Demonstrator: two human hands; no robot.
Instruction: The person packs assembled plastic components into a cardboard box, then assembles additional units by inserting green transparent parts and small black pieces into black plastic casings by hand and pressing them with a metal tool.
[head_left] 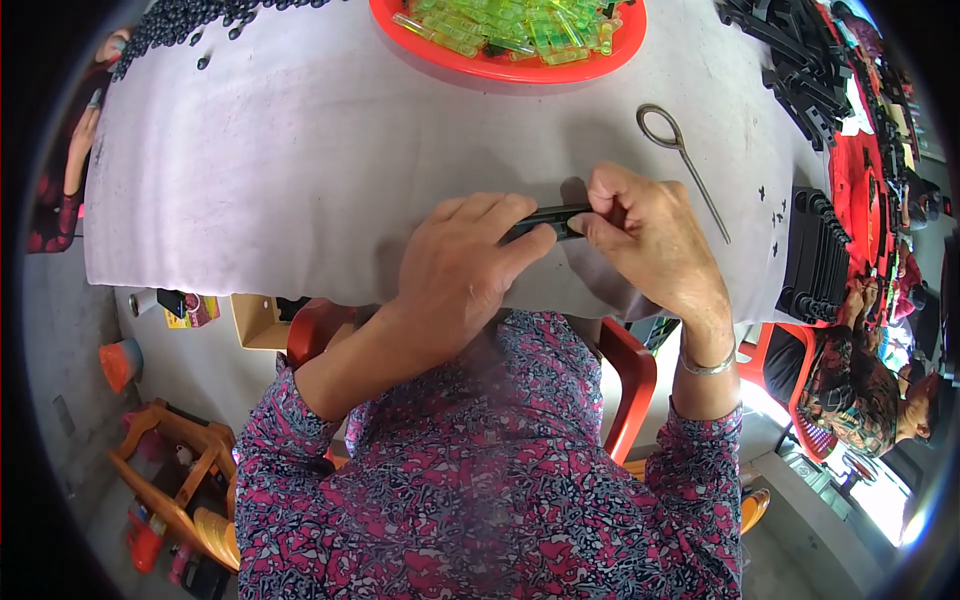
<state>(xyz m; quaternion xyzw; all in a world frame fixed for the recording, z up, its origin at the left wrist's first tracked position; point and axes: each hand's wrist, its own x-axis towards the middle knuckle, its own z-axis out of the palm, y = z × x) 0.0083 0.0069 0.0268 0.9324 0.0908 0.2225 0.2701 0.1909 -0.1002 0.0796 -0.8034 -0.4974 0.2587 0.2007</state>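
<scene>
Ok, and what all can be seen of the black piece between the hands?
The black piece is narrow and elongated, slightly glossy like plastic, with what looks like a channel along it. It lies roughly crosswise over the near side of the pale table; contact there can't be judged. The left hand grips its left part; the right hand touches its right. Both ends are covered.

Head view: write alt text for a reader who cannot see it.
A person's left hand and right hand hold a narrow black part over a pale cloth-covered table. Beyond sits a red tray of translucent green pieces; a looped metal rod lies at right.
</scene>
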